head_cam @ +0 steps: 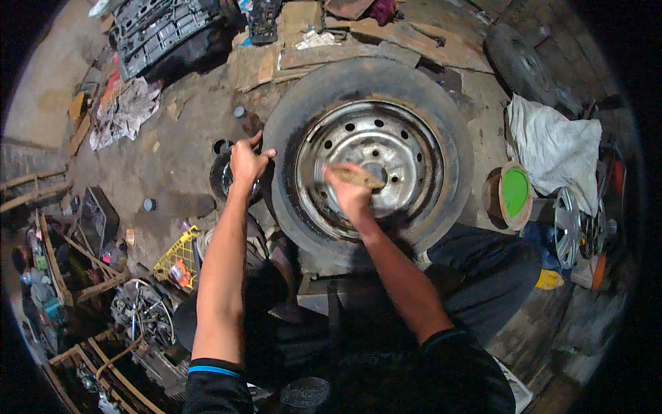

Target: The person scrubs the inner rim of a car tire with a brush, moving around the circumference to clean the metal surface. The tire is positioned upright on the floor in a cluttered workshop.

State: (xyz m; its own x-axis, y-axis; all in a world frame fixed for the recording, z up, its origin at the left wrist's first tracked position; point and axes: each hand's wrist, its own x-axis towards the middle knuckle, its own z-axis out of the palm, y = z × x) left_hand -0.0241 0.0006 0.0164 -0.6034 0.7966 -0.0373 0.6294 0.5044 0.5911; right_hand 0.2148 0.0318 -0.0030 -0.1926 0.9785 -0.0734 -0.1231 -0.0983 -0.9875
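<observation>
A tyre (455, 108) lies flat before me, fitted on a worn silver steel wheel (408, 155) with round vent holes and dark grime around its rim. My right hand (351, 191) grips a tan wooden-handled tool (357, 177) over the wheel's centre, left of the hub hole. Motion blurs this hand, and the tool's working end cannot be made out. At the tyre's left edge is my left hand (249, 163), thumb and forefinger spread apart; its other fingers are partly hidden. Beneath that hand sits a glossy dark round container (220, 176), partly covered by the wrist.
An engine part (165, 36) lies at the upper left, beside crumpled newspaper (126, 111). Right of the tyre are a bowl with a green inside (515, 192), a white sack (553, 150) and an alloy wheel (566, 227). A yellow plastic basket (178, 256) and wooden racks (54, 259) stand left.
</observation>
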